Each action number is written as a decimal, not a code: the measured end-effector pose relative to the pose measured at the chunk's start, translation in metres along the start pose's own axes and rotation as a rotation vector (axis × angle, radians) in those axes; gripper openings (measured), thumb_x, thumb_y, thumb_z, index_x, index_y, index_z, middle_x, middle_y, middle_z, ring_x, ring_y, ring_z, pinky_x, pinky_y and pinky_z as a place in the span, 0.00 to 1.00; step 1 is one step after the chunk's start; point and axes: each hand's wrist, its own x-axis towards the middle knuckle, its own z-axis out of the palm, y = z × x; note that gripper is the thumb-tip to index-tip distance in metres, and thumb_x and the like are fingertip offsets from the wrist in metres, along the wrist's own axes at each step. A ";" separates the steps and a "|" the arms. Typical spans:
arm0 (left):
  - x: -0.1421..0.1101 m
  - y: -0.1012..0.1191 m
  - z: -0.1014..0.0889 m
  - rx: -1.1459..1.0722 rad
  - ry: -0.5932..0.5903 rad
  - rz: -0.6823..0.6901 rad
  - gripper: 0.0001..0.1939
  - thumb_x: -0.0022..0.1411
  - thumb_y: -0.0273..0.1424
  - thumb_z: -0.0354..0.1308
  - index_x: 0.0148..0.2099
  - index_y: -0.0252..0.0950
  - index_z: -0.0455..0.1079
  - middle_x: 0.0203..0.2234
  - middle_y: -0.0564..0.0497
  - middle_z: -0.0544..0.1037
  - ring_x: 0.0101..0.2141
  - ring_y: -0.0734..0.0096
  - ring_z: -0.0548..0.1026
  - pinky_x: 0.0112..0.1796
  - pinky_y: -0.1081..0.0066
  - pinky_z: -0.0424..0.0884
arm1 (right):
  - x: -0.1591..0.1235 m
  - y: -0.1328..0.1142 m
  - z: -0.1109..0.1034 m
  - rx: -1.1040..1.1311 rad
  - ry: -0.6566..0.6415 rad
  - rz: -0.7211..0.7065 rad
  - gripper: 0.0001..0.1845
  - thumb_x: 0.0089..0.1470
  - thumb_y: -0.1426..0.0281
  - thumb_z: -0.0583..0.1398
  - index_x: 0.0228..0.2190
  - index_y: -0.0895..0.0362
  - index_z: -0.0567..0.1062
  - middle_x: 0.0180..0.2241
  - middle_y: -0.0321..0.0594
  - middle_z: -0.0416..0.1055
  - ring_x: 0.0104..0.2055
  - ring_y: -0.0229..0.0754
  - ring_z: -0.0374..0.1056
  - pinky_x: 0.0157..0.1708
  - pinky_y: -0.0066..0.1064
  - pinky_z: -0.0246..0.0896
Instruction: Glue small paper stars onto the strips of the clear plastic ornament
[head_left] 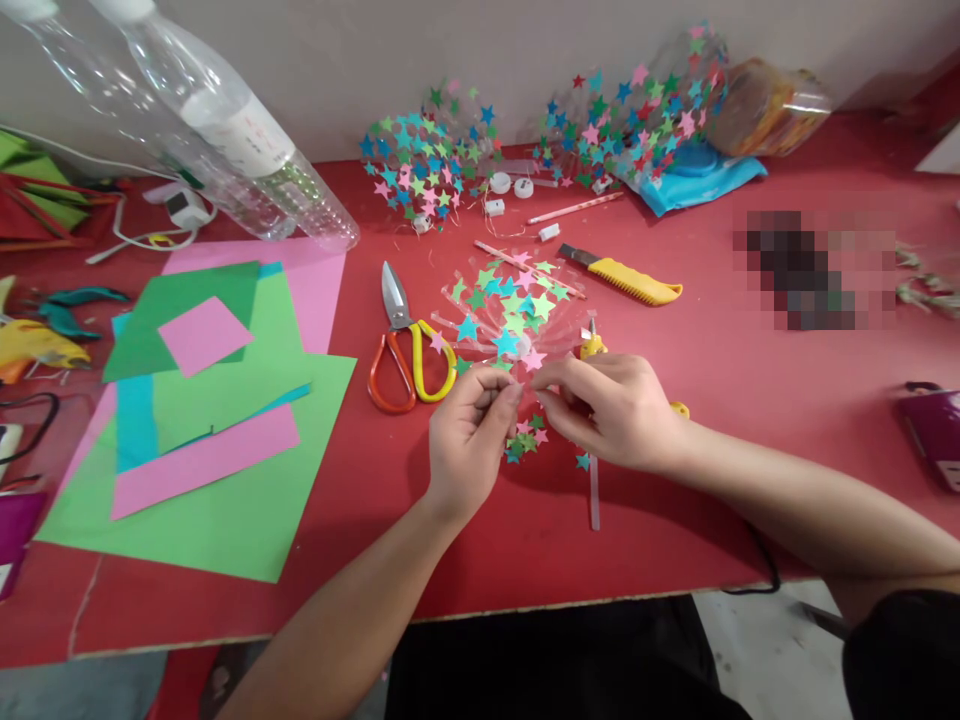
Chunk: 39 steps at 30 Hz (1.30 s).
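Left fingers (501,408) pinched, right fingers (564,378) nearly closed, beside star-covered clear strips (514,322)

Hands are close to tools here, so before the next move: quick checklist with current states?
1. Scissors closed, blades pointing away from the person: ok.
2. Yellow-handled knife lying beyond both hands, touching neither: ok. Blade locked or retracted: cannot tell.
3. Right hand clear of the yellow tool: not ok, it hovers over or against it, partly hiding it.
4. Something in the grip of the left hand: cannot tell, fingertips too small and blurred.
5. Loose stars within easy reach: ok, just below the fingertips in view.
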 end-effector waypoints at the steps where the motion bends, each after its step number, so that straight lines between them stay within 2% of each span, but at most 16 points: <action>1: 0.000 0.000 0.000 0.009 -0.006 0.005 0.09 0.65 0.37 0.58 0.35 0.37 0.68 0.17 0.59 0.65 0.16 0.82 0.60 0.17 0.80 0.58 | 0.000 -0.001 0.000 0.011 0.000 0.001 0.06 0.61 0.71 0.53 0.34 0.57 0.71 0.18 0.28 0.65 0.19 0.30 0.58 0.22 0.24 0.52; 11: 0.000 0.000 0.002 0.046 -0.028 0.054 0.09 0.65 0.37 0.57 0.37 0.37 0.67 0.20 0.57 0.68 0.18 0.80 0.65 0.18 0.79 0.62 | -0.001 -0.002 -0.002 0.041 -0.003 0.037 0.07 0.61 0.68 0.55 0.37 0.58 0.71 0.17 0.26 0.62 0.17 0.29 0.56 0.21 0.24 0.51; 18: -0.004 -0.007 0.000 0.127 -0.037 0.098 0.07 0.68 0.35 0.54 0.39 0.38 0.67 0.20 0.57 0.68 0.19 0.80 0.65 0.20 0.79 0.63 | -0.002 -0.002 -0.001 -0.001 -0.022 0.056 0.09 0.63 0.66 0.55 0.39 0.58 0.72 0.17 0.27 0.65 0.17 0.29 0.58 0.20 0.24 0.49; 24: -0.006 -0.010 0.000 0.173 -0.023 0.143 0.05 0.67 0.33 0.54 0.41 0.38 0.69 0.21 0.57 0.69 0.20 0.81 0.66 0.21 0.80 0.63 | -0.002 -0.002 0.000 -0.001 -0.015 0.038 0.09 0.63 0.68 0.56 0.37 0.60 0.73 0.17 0.28 0.67 0.17 0.29 0.59 0.20 0.24 0.48; 32: -0.006 -0.011 0.001 0.220 -0.014 0.209 0.04 0.68 0.30 0.54 0.43 0.37 0.69 0.25 0.56 0.73 0.23 0.80 0.72 0.25 0.80 0.69 | -0.001 -0.002 0.001 -0.009 -0.027 0.044 0.08 0.63 0.69 0.54 0.34 0.58 0.70 0.17 0.28 0.66 0.17 0.29 0.60 0.20 0.24 0.46; 35: -0.007 -0.013 -0.001 0.313 0.011 0.287 0.04 0.67 0.28 0.54 0.43 0.37 0.70 0.26 0.56 0.74 0.24 0.81 0.73 0.26 0.80 0.70 | -0.002 -0.003 0.001 -0.015 -0.020 0.039 0.09 0.63 0.70 0.53 0.32 0.58 0.70 0.16 0.28 0.65 0.17 0.29 0.59 0.20 0.24 0.46; 39: -0.005 -0.010 -0.004 0.494 0.051 0.465 0.07 0.66 0.25 0.55 0.44 0.36 0.72 0.29 0.53 0.79 0.26 0.79 0.75 0.30 0.79 0.72 | -0.003 -0.003 0.002 -0.022 -0.010 0.036 0.07 0.61 0.72 0.54 0.32 0.59 0.71 0.16 0.28 0.64 0.17 0.30 0.59 0.20 0.24 0.48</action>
